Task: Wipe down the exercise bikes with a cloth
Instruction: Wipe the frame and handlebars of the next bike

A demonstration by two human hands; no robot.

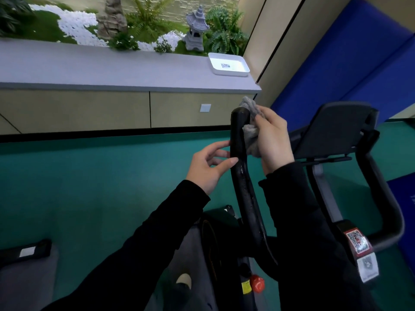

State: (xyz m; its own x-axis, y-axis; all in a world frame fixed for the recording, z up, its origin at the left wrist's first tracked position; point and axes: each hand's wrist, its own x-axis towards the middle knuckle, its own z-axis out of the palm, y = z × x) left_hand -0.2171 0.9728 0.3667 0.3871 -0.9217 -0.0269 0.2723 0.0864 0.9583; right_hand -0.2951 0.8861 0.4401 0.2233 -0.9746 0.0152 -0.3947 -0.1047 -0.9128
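i see the right hand (272, 140) closed around a grey cloth (251, 131), pressing it on the right side of the black handlebar (241, 167) near its top end. on the left of this handlebar my left hand (207, 166) is open, fingertips touching the bar. the handlebar surface looks wet.

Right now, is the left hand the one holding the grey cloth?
No, the grey cloth is bunched in the right hand against the black handlebar; the left hand is open.
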